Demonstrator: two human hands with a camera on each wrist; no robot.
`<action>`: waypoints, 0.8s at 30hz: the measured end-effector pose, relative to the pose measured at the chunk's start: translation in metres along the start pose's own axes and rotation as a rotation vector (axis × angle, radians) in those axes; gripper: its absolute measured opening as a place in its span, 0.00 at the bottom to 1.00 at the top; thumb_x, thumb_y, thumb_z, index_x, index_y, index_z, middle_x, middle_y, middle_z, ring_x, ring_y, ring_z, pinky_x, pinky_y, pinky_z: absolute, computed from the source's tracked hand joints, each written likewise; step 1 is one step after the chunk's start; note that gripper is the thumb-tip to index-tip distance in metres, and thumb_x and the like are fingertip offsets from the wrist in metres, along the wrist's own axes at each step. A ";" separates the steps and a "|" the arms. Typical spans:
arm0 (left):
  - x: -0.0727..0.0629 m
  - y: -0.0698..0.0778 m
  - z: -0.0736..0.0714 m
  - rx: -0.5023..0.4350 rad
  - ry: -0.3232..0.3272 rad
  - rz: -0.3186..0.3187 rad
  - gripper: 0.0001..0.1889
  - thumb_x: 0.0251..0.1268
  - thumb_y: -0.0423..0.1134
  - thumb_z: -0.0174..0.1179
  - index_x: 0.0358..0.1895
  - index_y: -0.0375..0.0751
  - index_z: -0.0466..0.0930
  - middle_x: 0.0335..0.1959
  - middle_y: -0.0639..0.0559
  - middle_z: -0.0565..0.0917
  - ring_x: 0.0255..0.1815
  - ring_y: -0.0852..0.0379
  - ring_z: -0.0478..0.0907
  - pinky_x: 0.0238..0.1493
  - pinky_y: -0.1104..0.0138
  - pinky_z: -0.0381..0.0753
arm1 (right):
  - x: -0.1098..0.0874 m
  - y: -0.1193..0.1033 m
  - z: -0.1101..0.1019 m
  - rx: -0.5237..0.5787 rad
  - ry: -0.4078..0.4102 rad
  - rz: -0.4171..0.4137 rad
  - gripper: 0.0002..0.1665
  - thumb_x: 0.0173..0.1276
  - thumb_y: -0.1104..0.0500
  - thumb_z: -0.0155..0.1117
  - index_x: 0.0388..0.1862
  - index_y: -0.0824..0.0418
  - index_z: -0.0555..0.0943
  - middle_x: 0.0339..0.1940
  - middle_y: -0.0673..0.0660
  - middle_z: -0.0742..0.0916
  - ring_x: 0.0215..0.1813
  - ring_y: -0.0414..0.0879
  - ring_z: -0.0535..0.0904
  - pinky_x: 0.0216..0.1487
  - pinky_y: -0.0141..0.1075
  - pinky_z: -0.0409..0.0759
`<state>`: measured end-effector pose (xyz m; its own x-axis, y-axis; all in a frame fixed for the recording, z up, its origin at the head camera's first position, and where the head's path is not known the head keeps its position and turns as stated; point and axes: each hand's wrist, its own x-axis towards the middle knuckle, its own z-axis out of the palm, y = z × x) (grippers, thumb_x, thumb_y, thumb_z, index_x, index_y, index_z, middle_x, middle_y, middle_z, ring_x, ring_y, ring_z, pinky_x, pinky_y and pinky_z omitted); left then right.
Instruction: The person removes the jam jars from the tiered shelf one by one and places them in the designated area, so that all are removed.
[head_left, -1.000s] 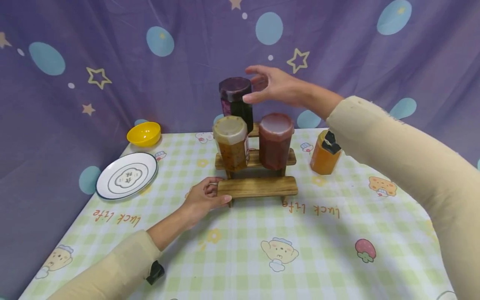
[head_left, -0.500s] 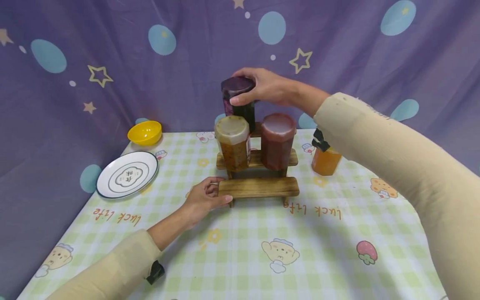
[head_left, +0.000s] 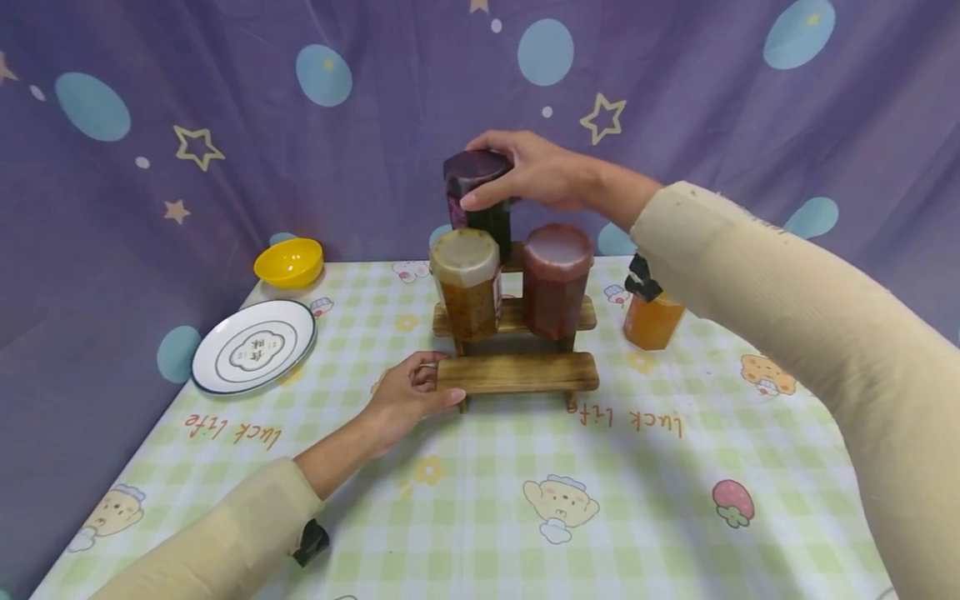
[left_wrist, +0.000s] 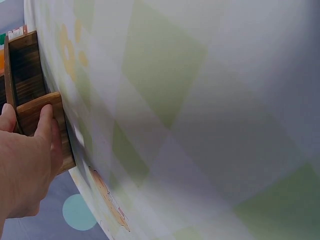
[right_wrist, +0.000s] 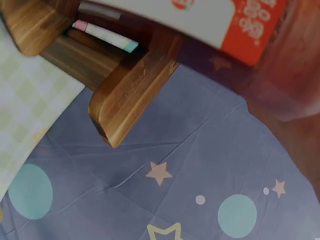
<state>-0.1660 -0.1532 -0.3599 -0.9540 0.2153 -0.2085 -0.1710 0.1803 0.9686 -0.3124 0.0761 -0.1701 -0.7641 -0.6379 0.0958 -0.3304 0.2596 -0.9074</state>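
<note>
In the head view, a dark purple jar (head_left: 477,187) stands upright at the left of the top step of a three-step wooden rack (head_left: 517,372). My right hand (head_left: 536,171) grips its upper part, thumb in front and fingers behind. On the middle step stand an amber jar (head_left: 467,283) and, to its right, a red jar (head_left: 557,283). The rack's lowest step bears no jar; my left hand (head_left: 408,392) pinches its left end. The left wrist view shows this left hand (left_wrist: 30,155) with a finger along the wooden step (left_wrist: 37,110). A labelled red jar (right_wrist: 290,75) fills the right wrist view's upper right.
An orange jar (head_left: 652,323) stands on the table right of the rack, partly hidden by my right sleeve (head_left: 750,283). At the left are a white plate (head_left: 217,367) and a yellow bowl (head_left: 288,265). A purple curtain (head_left: 390,158) hangs behind the checked tablecloth (head_left: 480,508).
My right hand was spread beside the dark purple jar, then moved left and took hold of its top. The jar has hardly moved. My left hand has kept its grip on the rack.
</note>
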 end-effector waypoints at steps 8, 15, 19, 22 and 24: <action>0.000 0.001 0.002 -0.026 -0.007 -0.014 0.33 0.56 0.29 0.69 0.66 0.41 0.65 0.47 0.47 0.74 0.40 0.58 0.70 0.52 0.57 0.84 | -0.004 -0.004 -0.003 0.006 0.054 -0.012 0.33 0.58 0.62 0.73 0.62 0.62 0.71 0.50 0.61 0.79 0.47 0.49 0.76 0.43 0.38 0.79; 0.000 0.002 0.001 -0.031 -0.003 -0.016 0.33 0.57 0.29 0.68 0.66 0.40 0.65 0.45 0.49 0.72 0.39 0.58 0.70 0.51 0.58 0.84 | -0.013 -0.012 -0.023 -0.047 0.145 -0.013 0.37 0.56 0.60 0.76 0.64 0.59 0.71 0.51 0.58 0.78 0.49 0.49 0.74 0.46 0.40 0.78; 0.000 0.002 0.001 -0.046 -0.001 -0.025 0.33 0.57 0.28 0.68 0.66 0.40 0.65 0.48 0.46 0.72 0.43 0.57 0.72 0.51 0.60 0.84 | -0.017 -0.014 -0.031 -0.058 0.170 -0.008 0.39 0.55 0.60 0.76 0.65 0.59 0.70 0.50 0.57 0.78 0.50 0.49 0.74 0.48 0.41 0.77; 0.001 0.002 0.002 -0.040 -0.005 -0.020 0.33 0.57 0.29 0.68 0.66 0.39 0.64 0.46 0.47 0.71 0.41 0.58 0.69 0.51 0.61 0.84 | -0.021 -0.014 -0.037 -0.073 0.196 -0.004 0.40 0.54 0.60 0.77 0.65 0.59 0.70 0.50 0.57 0.79 0.50 0.48 0.75 0.48 0.41 0.77; 0.001 0.002 0.002 -0.034 0.000 -0.019 0.33 0.57 0.29 0.68 0.66 0.39 0.65 0.43 0.49 0.70 0.38 0.58 0.66 0.50 0.61 0.84 | -0.024 -0.015 -0.040 -0.079 0.211 0.000 0.40 0.54 0.60 0.77 0.65 0.59 0.70 0.50 0.57 0.79 0.50 0.48 0.74 0.49 0.41 0.78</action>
<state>-0.1667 -0.1511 -0.3585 -0.9505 0.2125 -0.2269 -0.1974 0.1513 0.9686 -0.3118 0.1168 -0.1426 -0.8604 -0.4740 0.1869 -0.3667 0.3212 -0.8732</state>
